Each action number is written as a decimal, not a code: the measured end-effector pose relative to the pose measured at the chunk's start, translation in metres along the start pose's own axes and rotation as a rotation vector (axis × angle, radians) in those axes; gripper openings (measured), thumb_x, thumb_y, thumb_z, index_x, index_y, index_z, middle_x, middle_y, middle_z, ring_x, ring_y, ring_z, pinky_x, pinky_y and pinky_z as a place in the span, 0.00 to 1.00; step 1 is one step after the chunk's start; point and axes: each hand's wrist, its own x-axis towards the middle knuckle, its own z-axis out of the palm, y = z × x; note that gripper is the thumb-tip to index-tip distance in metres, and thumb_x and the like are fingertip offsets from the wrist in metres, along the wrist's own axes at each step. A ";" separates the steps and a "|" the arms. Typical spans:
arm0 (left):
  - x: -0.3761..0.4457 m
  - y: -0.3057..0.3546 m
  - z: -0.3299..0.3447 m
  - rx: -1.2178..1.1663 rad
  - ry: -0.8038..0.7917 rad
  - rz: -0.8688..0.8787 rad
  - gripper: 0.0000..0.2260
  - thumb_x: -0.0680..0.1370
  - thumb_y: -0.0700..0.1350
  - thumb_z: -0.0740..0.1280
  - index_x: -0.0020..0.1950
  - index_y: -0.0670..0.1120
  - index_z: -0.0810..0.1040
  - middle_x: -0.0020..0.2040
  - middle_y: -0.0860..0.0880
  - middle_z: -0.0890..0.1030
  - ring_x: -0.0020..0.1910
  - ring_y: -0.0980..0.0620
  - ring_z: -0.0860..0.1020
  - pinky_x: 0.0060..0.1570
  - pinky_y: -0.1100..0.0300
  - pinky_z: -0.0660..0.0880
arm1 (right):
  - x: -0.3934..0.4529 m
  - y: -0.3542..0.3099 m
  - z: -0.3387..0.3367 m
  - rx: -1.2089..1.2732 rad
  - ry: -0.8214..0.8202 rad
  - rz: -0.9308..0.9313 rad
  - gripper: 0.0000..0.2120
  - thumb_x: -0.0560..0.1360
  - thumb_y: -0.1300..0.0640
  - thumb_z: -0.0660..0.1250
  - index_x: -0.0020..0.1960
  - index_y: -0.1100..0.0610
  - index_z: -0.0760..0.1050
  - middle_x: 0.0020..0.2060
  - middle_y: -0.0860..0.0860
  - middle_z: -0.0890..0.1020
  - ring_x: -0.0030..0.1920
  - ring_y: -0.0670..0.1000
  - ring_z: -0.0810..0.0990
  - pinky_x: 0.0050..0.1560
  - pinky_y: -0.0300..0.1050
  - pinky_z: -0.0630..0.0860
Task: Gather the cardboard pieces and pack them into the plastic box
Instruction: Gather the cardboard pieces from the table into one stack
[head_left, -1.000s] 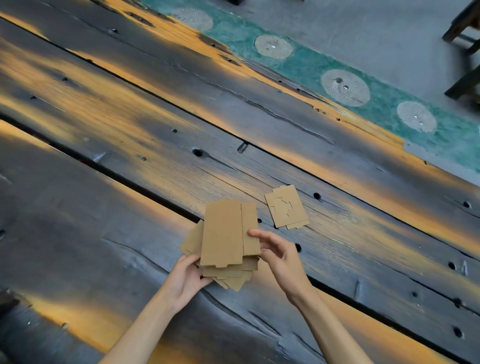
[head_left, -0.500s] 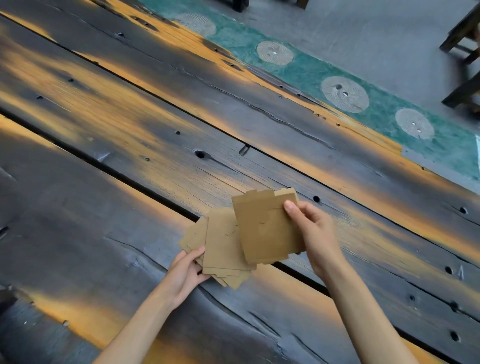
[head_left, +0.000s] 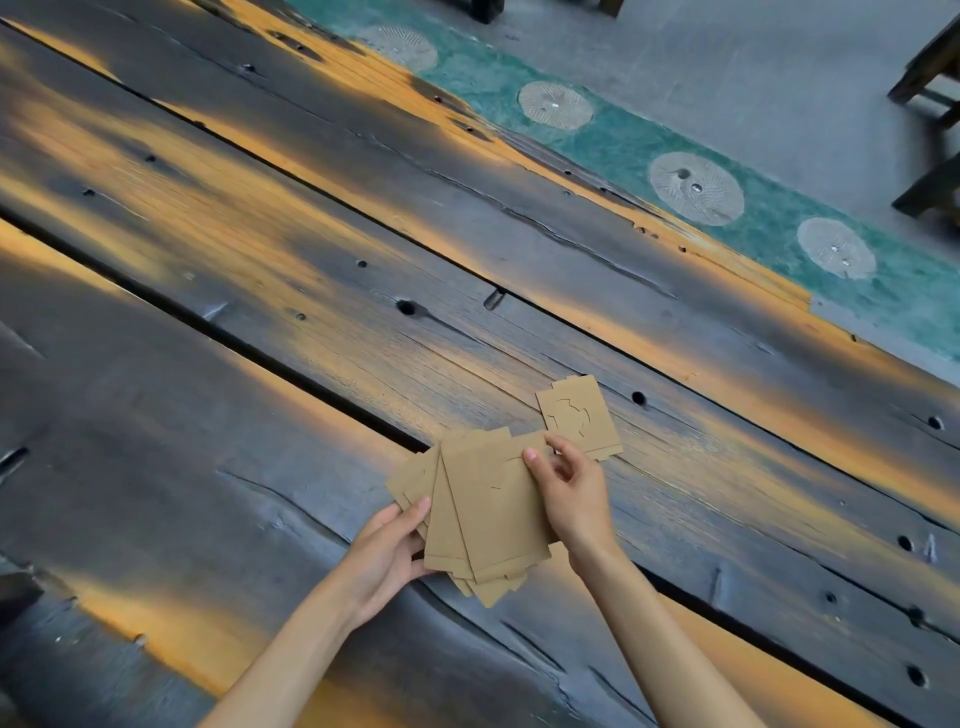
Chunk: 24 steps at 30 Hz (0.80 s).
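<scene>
— One card (head_left: 577, 417) is left on the desk (head_left: 260, 260), right of centre in the frame, lying flat just beyond the right hand. Everything else is already in the fan.

— And the fan (head_left: 480, 512) itself?

— Lower centre, several flat brown cards splayed out, corners sticking out at the bottom. I'd judge the step is settling the top card onto it. To do that well, square the edges against the left palm before reaching again; a loose fan will slip once more cards join.

— How does the left hand (head_left: 387, 553) stand?

— Half closed under the fan's lower left edge, thumb on top, fingers beneath, carrying the weight.

— The right hand (head_left: 574, 496)?

— Narrow pinch on the top card's upper right edge, thumb on its face, the other fingers curled behind. Its fingertips sit just beside the loose card, though I can't tell if they touch it.

— The box?

— Not in view anywhere, so packing waits.
</scene>
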 end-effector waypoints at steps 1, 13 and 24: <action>0.000 0.000 0.001 0.014 -0.015 -0.007 0.18 0.80 0.50 0.69 0.68 0.45 0.80 0.68 0.38 0.80 0.66 0.38 0.79 0.59 0.40 0.80 | -0.001 0.001 0.001 -0.039 -0.009 -0.021 0.15 0.78 0.48 0.72 0.64 0.43 0.79 0.46 0.38 0.85 0.46 0.32 0.82 0.43 0.28 0.76; 0.008 -0.001 0.009 0.105 -0.085 -0.040 0.22 0.79 0.42 0.70 0.70 0.36 0.73 0.66 0.35 0.81 0.66 0.37 0.80 0.57 0.42 0.82 | 0.003 0.016 0.017 -0.102 0.035 -0.021 0.19 0.78 0.50 0.72 0.68 0.51 0.78 0.50 0.36 0.80 0.53 0.38 0.79 0.62 0.47 0.78; 0.044 -0.001 -0.002 0.127 0.181 -0.008 0.13 0.81 0.37 0.66 0.65 0.39 0.77 0.60 0.39 0.85 0.57 0.43 0.85 0.46 0.50 0.84 | 0.084 0.033 -0.017 -0.208 0.152 0.061 0.20 0.80 0.50 0.69 0.69 0.57 0.74 0.62 0.53 0.80 0.61 0.51 0.79 0.61 0.44 0.74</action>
